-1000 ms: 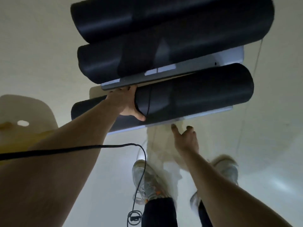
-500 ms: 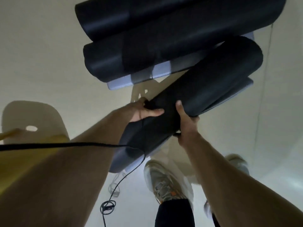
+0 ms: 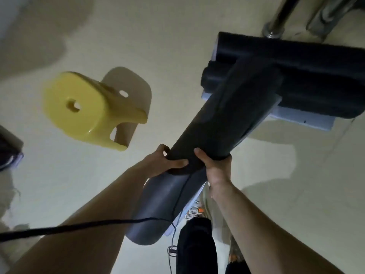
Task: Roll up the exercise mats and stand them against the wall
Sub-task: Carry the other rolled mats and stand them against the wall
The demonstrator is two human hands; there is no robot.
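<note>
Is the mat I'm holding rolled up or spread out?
Rolled up: the held mat is a thick dark tube, with the left hand and right hand curled round it.

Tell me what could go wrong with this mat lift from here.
1. The left hand and right hand hold the rolled mat close together at mid-length; the grip could slip or the roll could loosen.
2. Its far end overlaps the other rolled mats; swinging it might shift them.
3. The black cable hangs beside the mat's near end and could snag.
</note>
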